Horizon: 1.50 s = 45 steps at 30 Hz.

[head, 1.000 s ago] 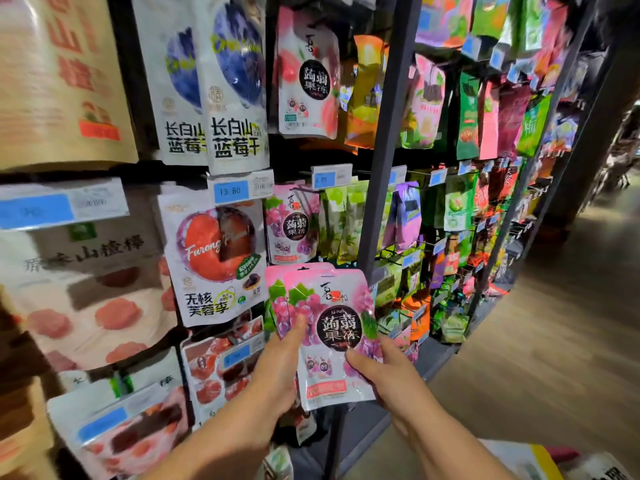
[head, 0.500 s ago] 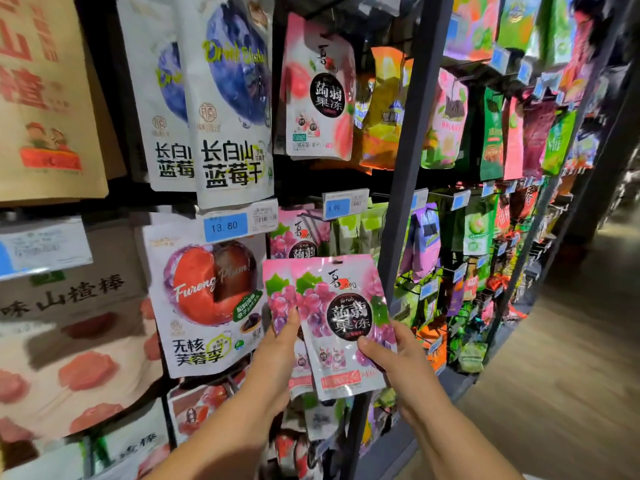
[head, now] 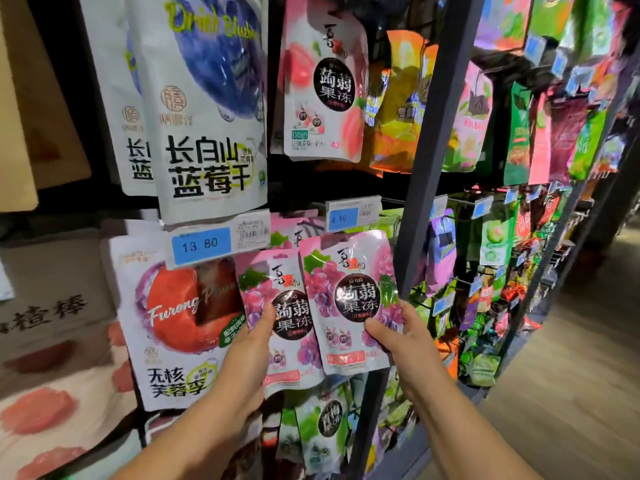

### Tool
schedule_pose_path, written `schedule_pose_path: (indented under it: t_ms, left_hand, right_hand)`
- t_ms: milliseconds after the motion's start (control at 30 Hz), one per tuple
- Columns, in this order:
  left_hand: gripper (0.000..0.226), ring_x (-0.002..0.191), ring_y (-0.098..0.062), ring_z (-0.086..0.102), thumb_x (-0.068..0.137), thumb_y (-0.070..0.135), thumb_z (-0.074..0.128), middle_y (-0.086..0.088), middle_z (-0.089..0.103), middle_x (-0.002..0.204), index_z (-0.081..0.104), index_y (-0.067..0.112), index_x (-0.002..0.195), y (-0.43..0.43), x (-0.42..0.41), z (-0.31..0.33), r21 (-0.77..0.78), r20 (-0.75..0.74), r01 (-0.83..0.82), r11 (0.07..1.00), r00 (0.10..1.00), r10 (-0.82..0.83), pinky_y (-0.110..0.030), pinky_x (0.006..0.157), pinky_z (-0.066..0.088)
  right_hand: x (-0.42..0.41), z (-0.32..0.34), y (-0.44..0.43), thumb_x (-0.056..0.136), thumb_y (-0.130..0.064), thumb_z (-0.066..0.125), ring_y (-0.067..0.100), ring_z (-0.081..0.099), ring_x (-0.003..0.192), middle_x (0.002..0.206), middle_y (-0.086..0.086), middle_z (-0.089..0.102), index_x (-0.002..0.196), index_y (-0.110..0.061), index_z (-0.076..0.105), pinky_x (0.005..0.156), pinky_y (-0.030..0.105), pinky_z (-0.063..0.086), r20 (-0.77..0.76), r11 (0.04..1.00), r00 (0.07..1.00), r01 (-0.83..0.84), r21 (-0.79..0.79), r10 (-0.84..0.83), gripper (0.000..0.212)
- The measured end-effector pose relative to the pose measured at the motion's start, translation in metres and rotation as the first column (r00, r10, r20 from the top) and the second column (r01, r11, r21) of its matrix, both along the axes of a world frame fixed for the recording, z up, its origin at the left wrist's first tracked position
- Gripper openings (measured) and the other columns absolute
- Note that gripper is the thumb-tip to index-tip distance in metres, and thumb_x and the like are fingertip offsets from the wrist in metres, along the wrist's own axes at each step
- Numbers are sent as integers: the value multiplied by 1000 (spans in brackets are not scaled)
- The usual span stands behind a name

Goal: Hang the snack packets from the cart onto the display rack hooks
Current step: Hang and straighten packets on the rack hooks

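Observation:
Two pink grape jelly packets are held up against the display rack. My left hand [head: 251, 344] grips the left packet [head: 287, 327] with its thumb on the front. My right hand [head: 398, 336] pinches the right packet [head: 346, 299] at its lower right edge. The right packet's top sits just under the blue 4.90 price tag [head: 349, 216], in front of matching grape packets [head: 294, 230] hanging behind. The hook itself is hidden by the packets. The cart is out of view.
A dark upright post [head: 429, 188] stands just right of the right packet. A plum packet [head: 180, 327] with a 13.80 tag [head: 207, 244] hangs at left, blueberry packets [head: 207, 109] above. More packets fill the rack to the right; a wooden floor [head: 571, 393] lies beyond.
Both hands have lifted the packets upward toward the 4.90 tag. The two packets, overlapped before, are now spread apart side by side, one in each hand.

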<state>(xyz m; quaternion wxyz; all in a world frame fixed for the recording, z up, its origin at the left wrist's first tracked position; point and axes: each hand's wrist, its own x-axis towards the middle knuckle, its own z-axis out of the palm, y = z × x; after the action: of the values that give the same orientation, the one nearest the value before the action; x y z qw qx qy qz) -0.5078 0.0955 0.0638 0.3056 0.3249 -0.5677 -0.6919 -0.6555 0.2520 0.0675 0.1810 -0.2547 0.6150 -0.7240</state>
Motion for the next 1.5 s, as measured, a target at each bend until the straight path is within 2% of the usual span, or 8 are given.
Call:
schedule_pose_path:
  t_ms: [233, 433, 567, 867, 1100, 1300, 1433, 1500]
  left_hand:
    - [43, 86, -11, 56, 94, 54, 46, 4, 63, 105, 60, 19, 116, 6, 0, 3, 37, -22, -138, 990, 990, 139, -33, 84, 38]
    - [31, 74, -8, 53, 99, 41, 43, 8, 60, 84, 56, 16, 114, 31, 8, 12, 97, -95, -219, 971, 969, 228, -30, 79, 40]
    - [32, 44, -4, 60, 101, 34, 41, 12, 61, 46, 53, 14, 79, 50, 14, 20, 76, -58, -253, 965, 965, 257, -25, 44, 45]
    - [35, 77, -12, 60, 98, 45, 44, 7, 68, 75, 61, 14, 101, 57, 24, 11, 96, -128, -282, 954, 947, 293, -28, 64, 43]
    - [36, 74, -2, 51, 99, 42, 42, 4, 61, 92, 60, 16, 115, 57, 35, 15, 67, -122, -276, 959, 951, 283, -29, 78, 41]
    - [68, 107, -26, 66, 76, 62, 58, -6, 73, 110, 62, 14, 124, 47, 32, 7, 61, -147, -230, 971, 960, 237, -48, 98, 48]
    - [35, 74, -5, 71, 96, 45, 47, 6, 76, 85, 65, 18, 107, 44, 20, 4, 15, -118, -181, 983, 976, 181, -20, 56, 52]
    - [29, 60, 3, 66, 100, 39, 42, 17, 71, 64, 63, 24, 88, 46, 13, 6, -13, -101, -154, 988, 983, 152, -20, 55, 46]
  right_hand:
    - [-23, 1, -6, 82, 0, 72, 24, 70, 96, 99, 4, 75, 109, -21, 62, 94, 47, 53, -58, 995, 993, -99, 15, 100, 36]
    - [-34, -3, 1, 82, -4, 74, 20, 69, 99, 99, -2, 74, 106, -33, 61, 94, 45, 53, -117, 980, 974, -191, 51, 195, 39]
    - [-37, -5, 3, 82, -8, 75, 22, 68, 103, 102, -2, 73, 109, -33, 60, 93, 44, 53, -105, 980, 974, -198, 28, 200, 40]
    - [-48, -3, -11, 52, -53, 85, 23, 65, 110, 117, -2, 69, 120, -33, 57, 100, 51, 49, -99, 976, 971, -215, 21, 216, 76]
    - [-51, -5, -23, 67, -37, 85, 22, 65, 110, 117, -2, 69, 119, -34, 58, 100, 51, 49, -71, 976, 973, -218, 21, 219, 59]
    - [-53, -1, -37, 88, -22, 72, 13, 64, 100, 112, -3, 68, 116, -26, 54, 95, 38, 48, -81, 960, 959, -264, 95, 272, 33]
    - [-50, 4, -41, 98, -30, 56, 24, 58, 98, 113, 7, 62, 109, -20, 49, 84, 38, 45, -254, 945, 944, -129, 300, 209, 17]
    - [-45, 5, -40, 97, -29, 57, 21, 55, 99, 113, 3, 55, 124, -17, 45, 82, 32, 43, -336, 954, 935, -3, 299, 108, 33]
